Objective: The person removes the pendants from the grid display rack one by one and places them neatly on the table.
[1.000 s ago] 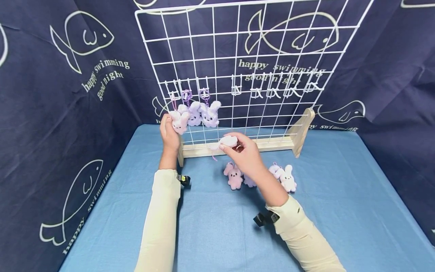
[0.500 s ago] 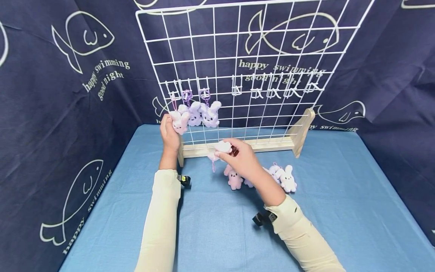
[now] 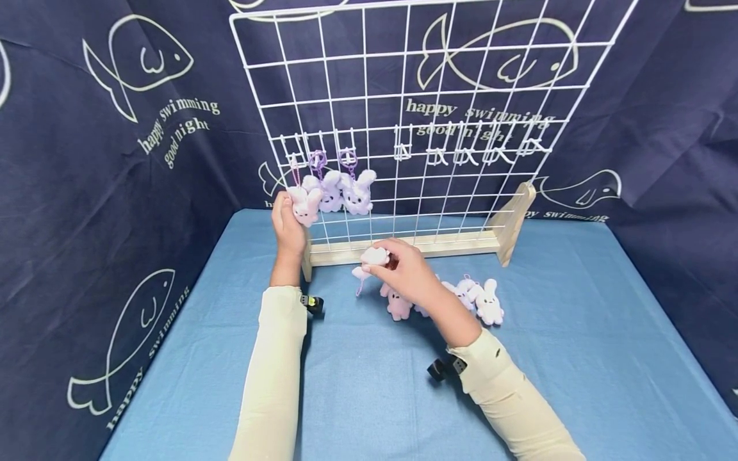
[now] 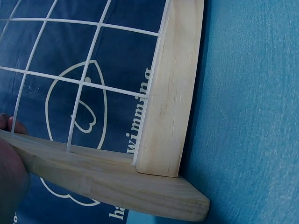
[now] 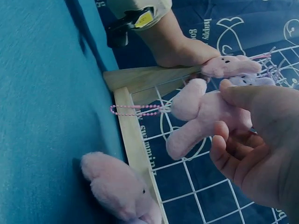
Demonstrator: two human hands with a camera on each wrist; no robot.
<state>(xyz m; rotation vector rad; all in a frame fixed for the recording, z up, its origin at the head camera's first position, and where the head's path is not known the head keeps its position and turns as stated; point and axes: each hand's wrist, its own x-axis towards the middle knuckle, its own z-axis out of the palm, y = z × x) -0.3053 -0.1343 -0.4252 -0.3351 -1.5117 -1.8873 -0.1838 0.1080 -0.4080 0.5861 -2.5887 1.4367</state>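
My left hand [image 3: 288,224] grips the wooden side upright [image 4: 100,175] of a white grid rack [image 3: 406,83]; in the left wrist view, fingers show on both sides of the wood. Beside that hand hangs a pink bunny plush keychain [image 3: 306,205]. My right hand [image 3: 412,272] pinches another pale pink bunny plush keychain [image 5: 201,107] between thumb and fingers, in front of the rack's wooden base bar [image 3: 334,256]. Its ears point away from the palm, and a pink bead chain [image 5: 135,111] extends from the head end. This plush's face is hidden.
Two purple bunny plush keychains [image 3: 357,194] hang from the rack. Bare white hooks [image 3: 436,157] line the right. On the blue cloth [image 3: 357,397] lie a pink bunny plush [image 3: 400,305], a white one [image 3: 489,303] and purple ones [image 3: 463,294], partly behind my right forearm.
My right hand has moved down and slightly left with the bunny plush keychain, and its chain hangs lower. My left hand keeps its place on the upright.
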